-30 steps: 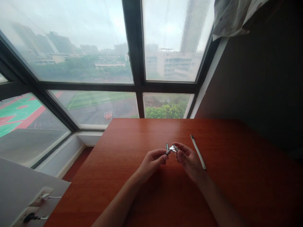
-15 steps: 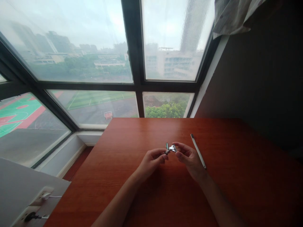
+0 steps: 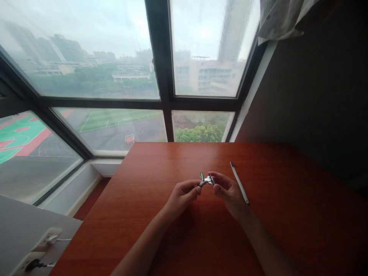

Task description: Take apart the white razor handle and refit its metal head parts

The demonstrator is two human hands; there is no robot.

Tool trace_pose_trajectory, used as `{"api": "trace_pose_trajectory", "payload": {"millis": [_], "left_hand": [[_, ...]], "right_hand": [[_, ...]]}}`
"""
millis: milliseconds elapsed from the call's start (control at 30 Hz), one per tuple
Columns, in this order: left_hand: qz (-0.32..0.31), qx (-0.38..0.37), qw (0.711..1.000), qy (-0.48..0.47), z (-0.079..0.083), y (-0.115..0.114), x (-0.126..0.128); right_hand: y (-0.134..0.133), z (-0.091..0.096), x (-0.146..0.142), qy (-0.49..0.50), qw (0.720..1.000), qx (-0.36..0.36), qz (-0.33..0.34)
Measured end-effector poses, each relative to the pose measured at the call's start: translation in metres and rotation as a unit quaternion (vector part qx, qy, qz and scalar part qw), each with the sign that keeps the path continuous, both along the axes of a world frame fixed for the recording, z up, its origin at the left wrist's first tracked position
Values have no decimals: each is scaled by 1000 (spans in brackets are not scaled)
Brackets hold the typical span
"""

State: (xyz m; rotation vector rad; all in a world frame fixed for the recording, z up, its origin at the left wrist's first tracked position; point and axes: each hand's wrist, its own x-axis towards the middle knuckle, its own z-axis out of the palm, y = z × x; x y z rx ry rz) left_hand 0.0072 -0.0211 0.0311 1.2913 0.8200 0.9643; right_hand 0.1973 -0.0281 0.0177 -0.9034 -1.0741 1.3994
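Observation:
A silver razor (image 3: 206,179) is held between my two hands above the table. My left hand (image 3: 183,194) pinches its handle between thumb and fingers, and most of the handle is hidden. At the other end, the thumb and fingers of my right hand (image 3: 228,191) close on the razor's dark head (image 3: 212,179). A small dark piece with a greenish edge (image 3: 201,176) shows just beyond the left fingertips; whether it lies on the table or touches the razor I cannot tell. To the right of my right hand lies a white toothbrush (image 3: 239,183) with a dark-bristled head.
The reddish-brown wooden table (image 3: 161,161) reaches to the window frame (image 3: 169,103). At lower left, plugs sit in a wall socket (image 3: 46,241) beside the table edge. A pale curtain (image 3: 283,19) hangs at upper right, near a dark wall.
The view has shifted slightly, so everything sits a little further left and up. Both hands keep their hold on the razor, with almost no other movement.

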Motion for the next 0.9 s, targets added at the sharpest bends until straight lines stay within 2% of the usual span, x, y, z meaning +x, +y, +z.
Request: {"api": "trace_pose_trajectory", "payload": {"millis": [300, 500, 900], "left_hand": [[-7, 15, 1000, 1, 4, -3, 0], [-8, 27, 999, 15, 5, -3, 0], [-15, 79, 996, 41, 2, -1, -2]], "right_hand": [[-3, 7, 2, -45, 999, 20, -21], [-2, 5, 3, -57, 997, 35, -23], [-1, 5, 3, -34, 996, 83, 9]]}}
